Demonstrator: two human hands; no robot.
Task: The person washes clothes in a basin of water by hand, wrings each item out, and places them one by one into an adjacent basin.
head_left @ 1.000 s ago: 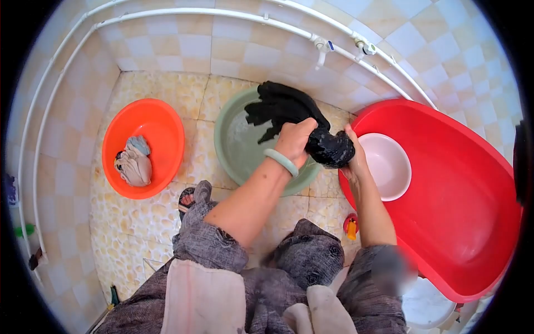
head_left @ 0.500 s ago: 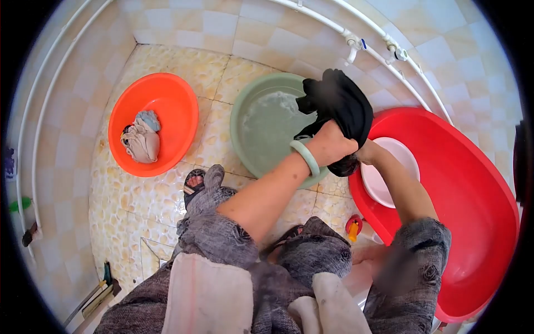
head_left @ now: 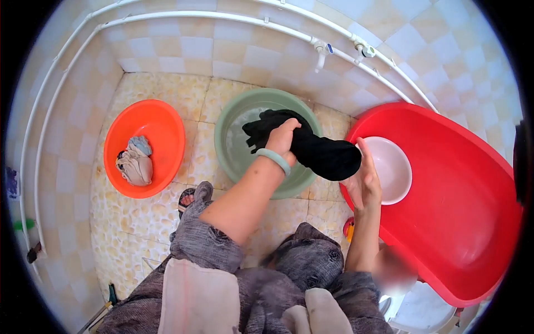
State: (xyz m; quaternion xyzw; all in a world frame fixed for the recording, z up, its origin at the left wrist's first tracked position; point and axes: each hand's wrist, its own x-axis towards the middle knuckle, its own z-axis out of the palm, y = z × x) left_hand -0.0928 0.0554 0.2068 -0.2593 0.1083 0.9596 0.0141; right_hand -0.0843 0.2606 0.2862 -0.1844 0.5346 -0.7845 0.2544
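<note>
A bunched black cloth point(head_left: 322, 153), perhaps a garment, stretches over the green basin point(head_left: 231, 161), which has water in it. My left hand point(head_left: 283, 138), with a pale green bangle on its wrist, is closed around the middle of the cloth. Loose ends of the cloth hang past it over the water. At the cloth's right end, my right hand point(head_left: 364, 181) is open with its fingers stretched out, beside or lightly against the rounded end. Some of its fingers are hidden behind the cloth.
To the left, an orange basin point(head_left: 169, 150) holds bunched light fabric point(head_left: 136, 164). A large red tub point(head_left: 461, 222) stands at right, with a pale pink bowl point(head_left: 397, 172) at its near side. White pipes with a tap point(head_left: 321, 53) run along the tiled wall.
My right hand has opened and moved down and left at the cloth's end. The cloth, bunched upward before, now lies stretched sideways, lower over the basin. The camera view has shifted.
</note>
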